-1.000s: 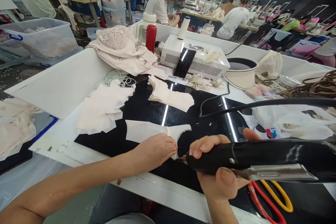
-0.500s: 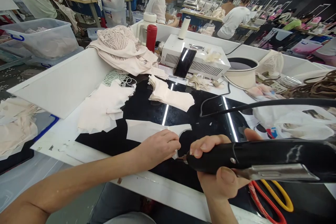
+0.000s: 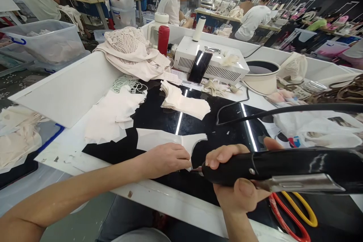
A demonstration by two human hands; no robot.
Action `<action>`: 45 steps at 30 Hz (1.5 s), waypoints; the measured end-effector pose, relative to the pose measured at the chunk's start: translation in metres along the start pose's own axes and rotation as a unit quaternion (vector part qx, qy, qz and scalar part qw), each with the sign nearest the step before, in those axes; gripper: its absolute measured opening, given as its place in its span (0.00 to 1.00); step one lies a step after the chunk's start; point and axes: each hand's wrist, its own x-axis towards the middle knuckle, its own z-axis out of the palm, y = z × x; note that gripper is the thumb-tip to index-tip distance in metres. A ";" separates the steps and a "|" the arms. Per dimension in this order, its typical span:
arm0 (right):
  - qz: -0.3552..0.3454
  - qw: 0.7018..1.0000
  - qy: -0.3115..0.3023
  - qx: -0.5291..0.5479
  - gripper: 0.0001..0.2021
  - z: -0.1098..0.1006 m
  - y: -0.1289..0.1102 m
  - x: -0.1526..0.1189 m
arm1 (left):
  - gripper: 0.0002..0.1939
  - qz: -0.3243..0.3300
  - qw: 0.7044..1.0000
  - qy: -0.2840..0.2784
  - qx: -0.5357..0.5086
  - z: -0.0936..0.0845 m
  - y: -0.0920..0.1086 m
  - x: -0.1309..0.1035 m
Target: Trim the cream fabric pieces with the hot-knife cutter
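A pale, curved-edge fabric piece (image 3: 159, 139) lies on the black glossy board (image 3: 153, 109) in front of me. My left hand (image 3: 167, 160) rests over its lower right part, fingers closed together at the cloth's edge; the fingertips are partly hidden. In my right hand (image 3: 236, 196) is a thick black corded hand tool (image 3: 297, 164) with a metal lever along its underside. Its thin metal tip touches or nearly touches the fabric beside my left fingers. Red-and-yellow-handled scissors (image 3: 313, 218) lie partly under the tool.
Two stacks of cut fabric, one left (image 3: 104, 117) and one farther back (image 3: 185, 102), lie on the board. Behind them are a white vented box (image 3: 224, 66), a phone (image 3: 200, 67) and a red bottle (image 3: 163, 41). A black cable (image 3: 283, 112) crosses the right side.
My left hand has shifted slightly left along the fabric, and its fingers look flatter. The tool and my right hand have barely moved.
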 end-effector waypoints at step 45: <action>-0.013 1.000 0.017 -0.003 0.30 0.000 0.006 0.004 | 0.08 -0.001 0.999 0.019 -0.029 0.001 -0.005 -0.011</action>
